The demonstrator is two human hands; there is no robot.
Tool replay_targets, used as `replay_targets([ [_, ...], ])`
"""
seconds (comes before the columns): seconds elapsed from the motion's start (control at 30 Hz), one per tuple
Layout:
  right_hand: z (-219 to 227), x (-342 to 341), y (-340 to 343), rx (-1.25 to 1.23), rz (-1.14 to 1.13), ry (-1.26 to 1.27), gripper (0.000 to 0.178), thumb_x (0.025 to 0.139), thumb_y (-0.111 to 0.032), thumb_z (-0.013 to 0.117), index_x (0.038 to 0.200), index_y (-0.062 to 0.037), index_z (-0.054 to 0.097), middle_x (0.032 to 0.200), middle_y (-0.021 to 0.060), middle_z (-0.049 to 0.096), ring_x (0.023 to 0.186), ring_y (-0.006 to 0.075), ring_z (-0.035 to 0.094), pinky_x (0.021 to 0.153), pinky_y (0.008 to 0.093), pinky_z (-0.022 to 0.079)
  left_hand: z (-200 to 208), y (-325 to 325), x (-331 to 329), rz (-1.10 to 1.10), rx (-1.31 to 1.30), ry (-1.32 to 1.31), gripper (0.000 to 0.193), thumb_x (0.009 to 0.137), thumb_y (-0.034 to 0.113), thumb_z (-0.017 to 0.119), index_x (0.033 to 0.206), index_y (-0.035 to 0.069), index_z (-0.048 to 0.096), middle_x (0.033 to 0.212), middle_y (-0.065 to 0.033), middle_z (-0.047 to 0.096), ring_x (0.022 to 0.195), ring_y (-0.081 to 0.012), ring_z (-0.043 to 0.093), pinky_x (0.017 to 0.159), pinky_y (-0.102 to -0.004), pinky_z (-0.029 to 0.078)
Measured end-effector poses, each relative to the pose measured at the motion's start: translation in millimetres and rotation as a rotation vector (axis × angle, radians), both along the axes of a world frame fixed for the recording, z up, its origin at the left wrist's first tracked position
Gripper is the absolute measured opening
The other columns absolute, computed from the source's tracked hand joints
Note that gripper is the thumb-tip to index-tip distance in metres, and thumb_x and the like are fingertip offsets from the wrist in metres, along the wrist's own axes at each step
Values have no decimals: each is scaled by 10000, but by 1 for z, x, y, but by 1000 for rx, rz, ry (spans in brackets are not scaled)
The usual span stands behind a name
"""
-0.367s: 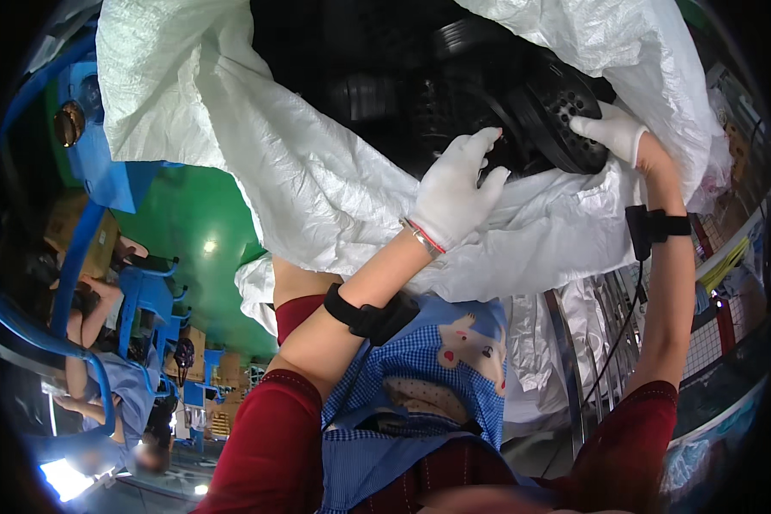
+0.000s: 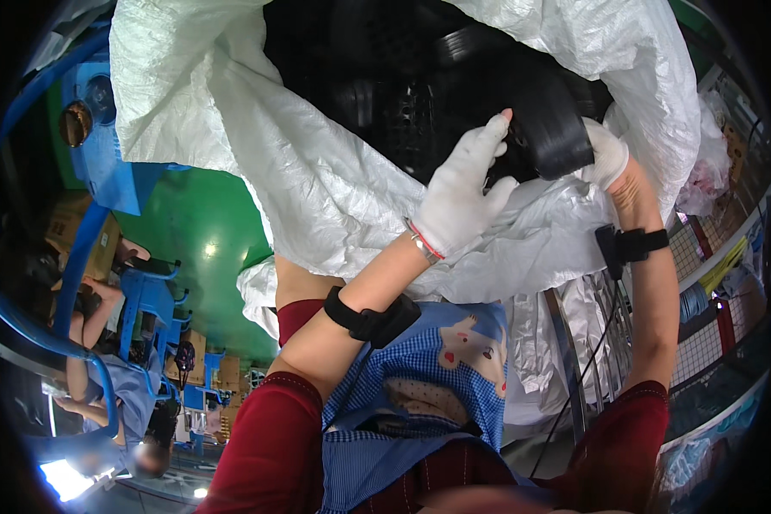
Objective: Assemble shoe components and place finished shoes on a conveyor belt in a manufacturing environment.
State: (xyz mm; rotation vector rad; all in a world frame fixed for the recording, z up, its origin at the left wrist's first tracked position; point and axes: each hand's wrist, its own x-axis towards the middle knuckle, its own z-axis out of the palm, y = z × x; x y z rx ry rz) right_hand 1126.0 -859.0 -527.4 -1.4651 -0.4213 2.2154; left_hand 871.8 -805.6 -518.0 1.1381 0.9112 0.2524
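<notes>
A large white woven sack (image 2: 317, 180) lies open in front of me, full of black plastic parts (image 2: 394, 94). My right hand (image 2: 606, 154), in a white glove, grips a round black plastic part (image 2: 550, 120) at the sack's mouth, lifted above the rest. My left hand (image 2: 467, 190), also gloved, reaches up beside it with fingers apart, its fingertips touching the same part's left side. Both forearms carry black wrist bands (image 2: 370, 321). A blue checked apron (image 2: 428, 385) covers my lap below.
Blue plastic chairs (image 2: 150, 300) and blue crates (image 2: 103, 146) stand on the green floor (image 2: 201, 231) at left. Another person (image 2: 103, 377) sits at the lower left. Wire mesh racks (image 2: 702, 283) and crumpled plastic lie on the right.
The right hand has lifted the round black part up and left out of the pile. The left hand has moved up to meet it.
</notes>
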Motion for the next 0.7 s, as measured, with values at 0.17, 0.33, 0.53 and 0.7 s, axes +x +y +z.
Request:
replay_targets([
  [0.17,12,-22,0,358,314,-327,361,781,0,696,1134,2,620,1017,66,680,913,136,638,790,250,513,-4,11,-9,60,134,-37,674,732,-61,699,1347,88,468,1068,-78,537,942,-135,606,845,-257,534],
  [0.33,21,-17,-12,-91,-176,15,352,756,-16,718,1097,14,633,1017,70,680,882,122,623,798,251,506,8,22,-10,16,324,162,881,591,96,843,1374,74,438,1139,-115,532,1050,-228,565,893,-325,490],
  [0.53,29,-20,4,-35,46,-134,271,746,-67,709,1003,3,661,977,121,677,830,223,639,758,310,506,-5,28,-13,6,553,96,1118,470,243,905,1428,57,359,1333,-194,444,1214,-353,452,1033,-402,393],
  [0.7,15,-16,35,621,490,-180,254,752,-81,685,994,-12,646,934,151,662,813,303,626,746,324,503,3,35,-16,-53,502,-16,1233,453,272,926,1463,30,262,1440,-244,308,1333,-393,345,1082,-416,354],
])
